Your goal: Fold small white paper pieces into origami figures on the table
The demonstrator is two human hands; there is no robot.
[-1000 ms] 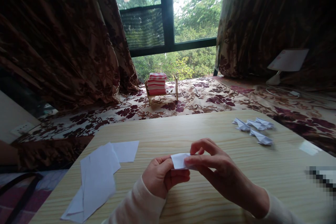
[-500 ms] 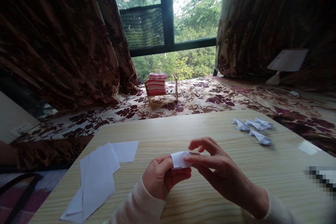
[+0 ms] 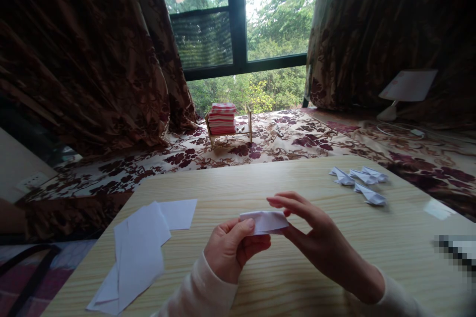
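Observation:
A small folded strip of white paper (image 3: 266, 223) is held up over the wooden table, its long side running left to right. My left hand (image 3: 232, 245) pinches its left end, the thumb flat on the near face and the other fingers curled beneath. At the right end, the thumb and a finger of my right hand (image 3: 316, 235) hold the paper's edge, while the index finger stretches above it without touching. Several folded white paper pieces (image 3: 368, 194) lie at the table's far right. Loose flat sheets of paper (image 3: 139, 252) overlap on the left.
The pale wooden table (image 3: 230, 181) ends before a ledge with flowered cloth (image 3: 290, 141). On the cloth stand a small rack (image 3: 250, 131) with folded striped cloths (image 3: 222, 119) and a white lamp (image 3: 409, 86). A blurred dark item (image 3: 455, 252) shows at the right edge.
The paper now shows a longer, narrower folded face. My right fingers have lifted off its front and shifted to its right end; my left thumb lies further over the paper.

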